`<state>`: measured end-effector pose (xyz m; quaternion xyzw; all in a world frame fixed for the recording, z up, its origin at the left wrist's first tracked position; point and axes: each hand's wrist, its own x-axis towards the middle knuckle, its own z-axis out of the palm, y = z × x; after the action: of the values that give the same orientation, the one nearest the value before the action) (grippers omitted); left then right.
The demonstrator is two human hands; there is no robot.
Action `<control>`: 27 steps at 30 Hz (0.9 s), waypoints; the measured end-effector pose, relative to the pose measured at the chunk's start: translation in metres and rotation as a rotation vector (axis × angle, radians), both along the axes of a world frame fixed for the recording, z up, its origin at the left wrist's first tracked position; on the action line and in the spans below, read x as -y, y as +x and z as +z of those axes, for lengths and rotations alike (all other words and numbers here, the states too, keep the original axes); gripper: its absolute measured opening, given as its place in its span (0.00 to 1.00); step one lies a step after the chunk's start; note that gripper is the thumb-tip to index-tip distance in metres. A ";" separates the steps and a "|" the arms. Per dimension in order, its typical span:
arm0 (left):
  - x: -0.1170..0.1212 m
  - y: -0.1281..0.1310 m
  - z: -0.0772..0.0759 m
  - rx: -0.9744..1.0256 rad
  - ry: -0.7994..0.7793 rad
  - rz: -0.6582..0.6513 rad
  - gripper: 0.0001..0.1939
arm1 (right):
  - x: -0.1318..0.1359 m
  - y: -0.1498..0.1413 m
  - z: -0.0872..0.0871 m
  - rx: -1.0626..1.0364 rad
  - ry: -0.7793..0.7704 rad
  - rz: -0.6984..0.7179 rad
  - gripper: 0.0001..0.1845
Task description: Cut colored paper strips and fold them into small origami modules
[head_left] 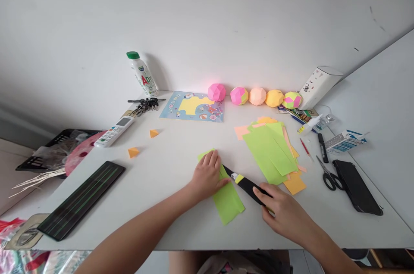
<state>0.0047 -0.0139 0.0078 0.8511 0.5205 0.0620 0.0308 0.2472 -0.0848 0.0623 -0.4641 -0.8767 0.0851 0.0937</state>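
Beneath the left hand (208,175), fingers pressed together, green paper (228,205) runs eleven-to-five; the right hand (284,209) grips a cutter (247,187) pointing toward ten.

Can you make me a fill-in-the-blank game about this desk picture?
1. The left hand presses down on paper coloured ____.
2. The right hand holds a cutter whose handle is yellow and ____.
3. Count the faceted balls lined up by the wall: there are ____.
4. The remote control has a body coloured ____.

Missing words: green; black; five; white.
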 end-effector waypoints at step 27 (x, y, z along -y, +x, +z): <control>-0.005 -0.002 -0.016 -0.007 0.089 0.033 0.47 | -0.029 -0.021 0.000 0.088 0.041 0.006 0.23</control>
<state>0.0027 -0.0093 -0.0077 0.8432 0.5311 0.0827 -0.0100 0.2259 -0.0560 0.0619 -0.4626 -0.8830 0.0468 0.0643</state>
